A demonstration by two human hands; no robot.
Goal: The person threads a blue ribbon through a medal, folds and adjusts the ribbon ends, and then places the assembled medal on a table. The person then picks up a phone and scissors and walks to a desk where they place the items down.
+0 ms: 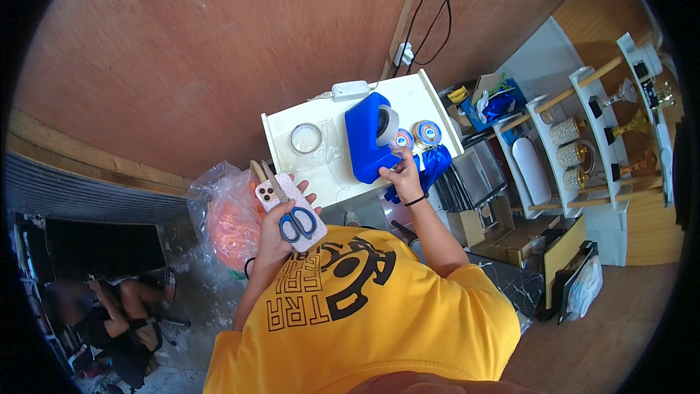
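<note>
Closest to the lens, a yellow printed shirt, filling the lower middle. Just above it, at about ten o'clock, left hand closed around two things at once: a pale spotted phone and blue-handled scissors pressed flat against it, blades pointing up toward eleven o'clock, handles low toward five. Off at two o'clock from that hand, right hand raised to the near edge of a white table, fingers pinched narrow, apparently on a tape end, though too small to tell for sure. Touching or nearly touching that hand, at eleven o'clock from it, a big blue tape dispenser, long axis running near to far, white roll at its far end. Right hand plainly nearer the dispenser; scissor-bearing left well apart. Clear tape roll at nine o'clock from the dispenser, small striped rolls at three. Orange-filled plastic bag beside the left wrist.
</note>
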